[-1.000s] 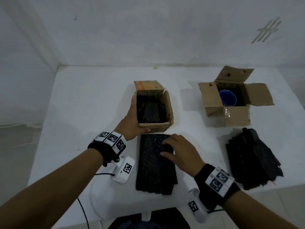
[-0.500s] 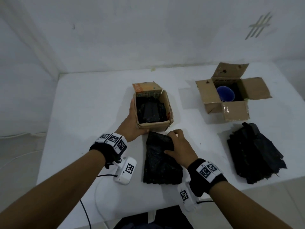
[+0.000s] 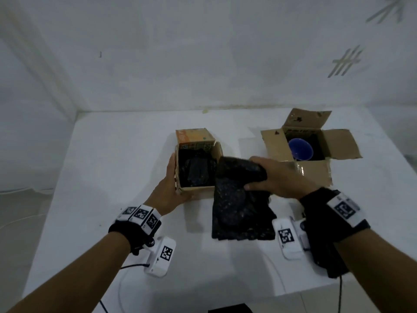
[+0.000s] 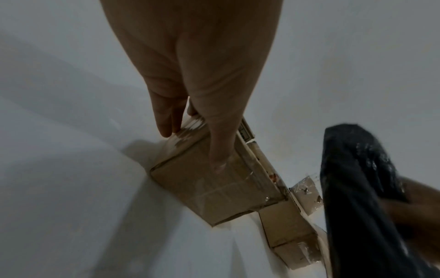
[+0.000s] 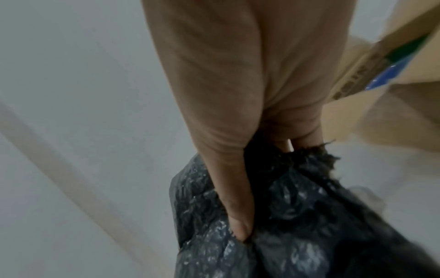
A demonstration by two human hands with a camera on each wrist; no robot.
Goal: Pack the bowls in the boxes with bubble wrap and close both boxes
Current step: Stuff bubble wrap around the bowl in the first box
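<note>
A small cardboard box (image 3: 195, 188) stands open mid-table, with black bubble wrap (image 3: 196, 170) filling it. My left hand (image 3: 171, 186) steadies it, straight fingers (image 4: 164, 120) flat on its left side (image 4: 214, 188) and the thumb along the front. My right hand (image 3: 275, 177) grips the top of a black bubble wrap sheet (image 3: 237, 204). The sheet hangs off the table just right of that box, and the thumb digs into it (image 5: 285, 225). Farther right, a second box (image 3: 316, 172) has its flaps spread, with a blue bowl (image 3: 300, 149) inside on dark wrap.
The white table (image 3: 112, 154) ends at a wall behind, a drop on the left and a front edge near my wrists. A thin cable (image 3: 133, 265) trails from the left wrist camera.
My right hand has gathered the bubble wrap sheet that lay flat before the left box and lifted it up and to the right. The left hand has stayed on the box.
</note>
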